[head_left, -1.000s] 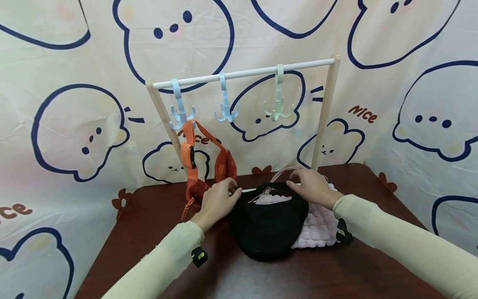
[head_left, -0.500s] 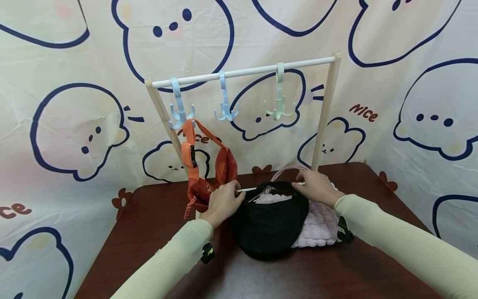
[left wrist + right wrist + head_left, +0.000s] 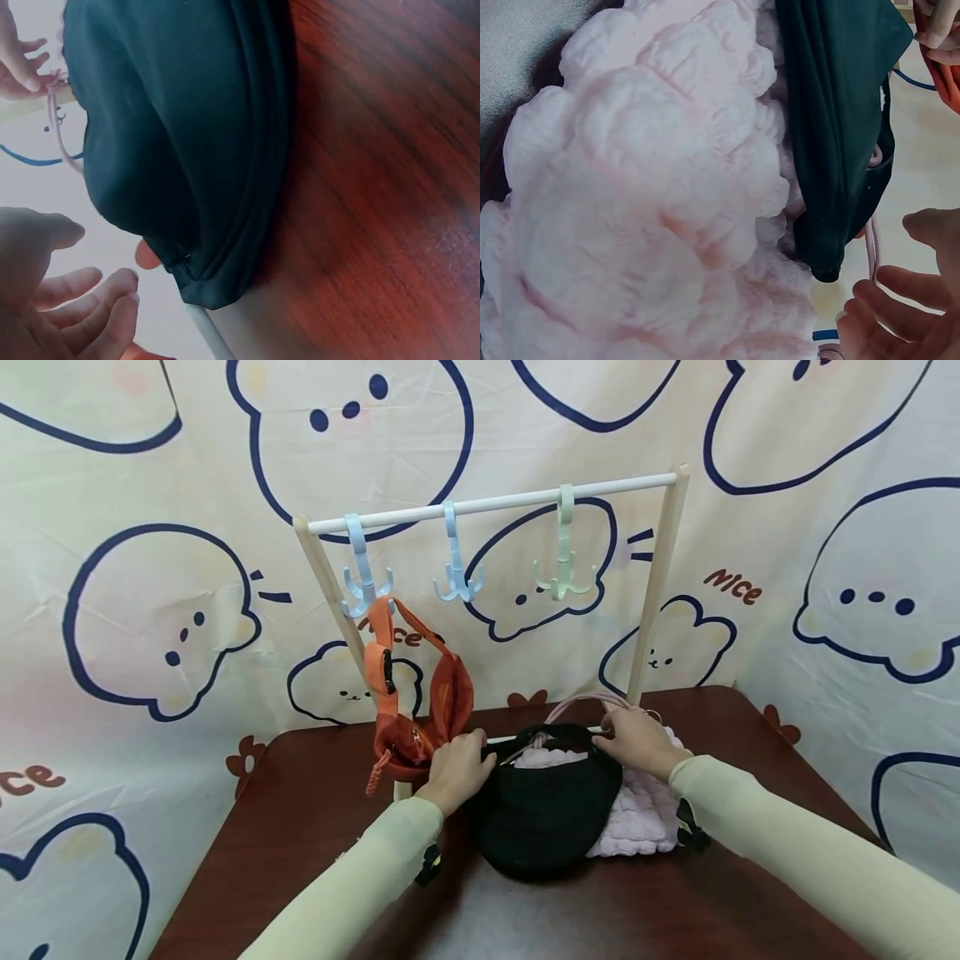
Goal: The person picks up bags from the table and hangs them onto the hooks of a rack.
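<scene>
A black crescent-shaped bag sits upright on the table, in front of a puffy pink quilted bag with thin pink cord handles. At the black bag's upper left corner is my left hand; in the left wrist view its fingers are relaxed and apart from the cloth, with nothing between them. My right hand is by the black bag's upper right corner, above the pink bag. The right wrist view shows its fingers loosely bent, thumb apart, holding nothing. An orange bag hangs just left of my left hand.
A rack with a white top bar and wooden posts stands behind the bags. Two blue hooks and a green hook hang from it; the left blue one bears the orange bag. A brown table lies below, with patterned cloth walls around.
My left hand has moved a little right and forward, from beside the orange bag to the black bag's corner. My right hand has shifted slightly right. Both bags on the table stay put.
</scene>
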A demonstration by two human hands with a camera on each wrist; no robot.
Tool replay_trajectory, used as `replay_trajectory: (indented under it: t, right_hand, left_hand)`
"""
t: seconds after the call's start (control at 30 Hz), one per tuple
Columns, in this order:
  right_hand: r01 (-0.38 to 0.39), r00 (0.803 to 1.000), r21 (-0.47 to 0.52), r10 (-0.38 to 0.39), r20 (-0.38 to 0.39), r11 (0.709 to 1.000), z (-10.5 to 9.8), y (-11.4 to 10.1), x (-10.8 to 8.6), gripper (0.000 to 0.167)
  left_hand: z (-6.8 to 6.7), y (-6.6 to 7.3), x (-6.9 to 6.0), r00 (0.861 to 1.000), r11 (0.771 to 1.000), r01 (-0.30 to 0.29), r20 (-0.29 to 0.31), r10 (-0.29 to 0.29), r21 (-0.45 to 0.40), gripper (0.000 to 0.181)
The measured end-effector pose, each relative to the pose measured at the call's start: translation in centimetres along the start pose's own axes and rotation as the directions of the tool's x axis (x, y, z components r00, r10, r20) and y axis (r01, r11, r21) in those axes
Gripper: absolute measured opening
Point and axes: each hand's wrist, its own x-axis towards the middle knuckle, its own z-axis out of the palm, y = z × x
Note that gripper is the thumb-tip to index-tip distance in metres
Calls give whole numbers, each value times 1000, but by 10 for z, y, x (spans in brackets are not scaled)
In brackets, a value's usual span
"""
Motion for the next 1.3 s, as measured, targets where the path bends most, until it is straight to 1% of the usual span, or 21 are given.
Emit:
replay_trajectory:
  t: [0.1, 0.23, 0.33, 0.5, 0.67, 0.9, 1.13, 1.3]
  right_hand:
    - [-22, 1000, 7, 22, 22, 1000, 2, 3, 1, 26]
    - [-37, 999, 12, 37, 34, 999, 4, 5, 0, 22]
    - [-40, 999, 10, 40, 35, 999, 5, 6, 0, 22]
    - [-39, 998, 11, 38, 41, 999, 9, 9, 1, 25]
    - [-45, 998, 17, 44, 45, 999, 12, 11, 2, 27]
    - [-53, 997, 23, 52, 49, 998, 15, 14, 4, 28]
    - [-58, 997, 22, 57, 54, 998, 15, 13, 4, 24]
    - [-58, 997, 24, 57, 51, 998, 14, 10, 3, 24]
  left_hand:
    - [3, 0, 1, 1000, 1000, 12, 20, -12, 2, 20]
    - [9, -1, 3, 999, 999, 19, 43, -21, 36, 22]
    - [12, -2, 4, 999, 998, 3, 40, -6, 68, 21]
    - [15, -3, 5, 999, 997, -13, 36, 10, 70, 16]
    - [16, -4, 6, 998, 998, 2, 69, -6, 57, 16]
    - [20, -8, 9, 995, 996, -6, 96, -2, 84, 23]
    - [23, -9, 14, 988, 993, 25, 150, -42, 113, 32]
    - [24, -12, 16, 983, 991, 44, 170, -65, 127, 30]
